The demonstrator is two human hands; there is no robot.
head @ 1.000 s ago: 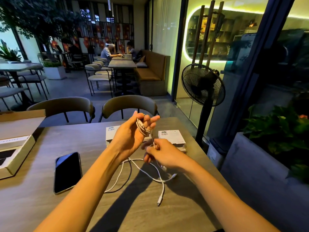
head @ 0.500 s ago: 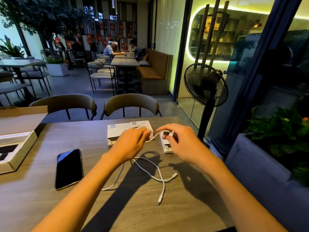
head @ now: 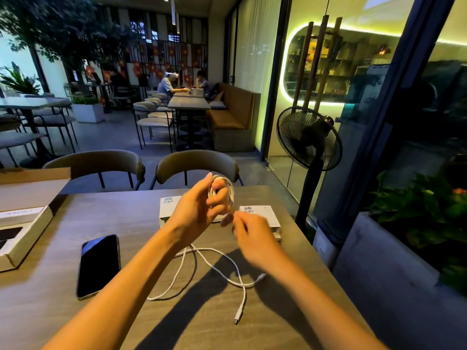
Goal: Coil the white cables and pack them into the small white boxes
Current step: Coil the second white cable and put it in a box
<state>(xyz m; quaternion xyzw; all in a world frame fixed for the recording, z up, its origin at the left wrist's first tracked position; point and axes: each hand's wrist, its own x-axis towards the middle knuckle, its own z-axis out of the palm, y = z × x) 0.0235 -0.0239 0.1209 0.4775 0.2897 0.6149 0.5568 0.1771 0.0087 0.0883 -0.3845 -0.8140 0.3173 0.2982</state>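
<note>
Café dusk, and on the wooden counter (head: 131,218) two small white boxes (head: 262,214) wait just behind the hands. Her left hand (head: 194,210) holds a coiled cable (head: 222,190) looped round its fingers — a former, I'd judge. Right hand (head: 249,236), blurred, grip unclear. A second cable (head: 214,263) lies loose, near a phone (head: 98,266).

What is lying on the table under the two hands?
A loose white cable lies on the table, one plug near the edge. Two small white boxes sit behind, partly hidden by the hands.
</note>
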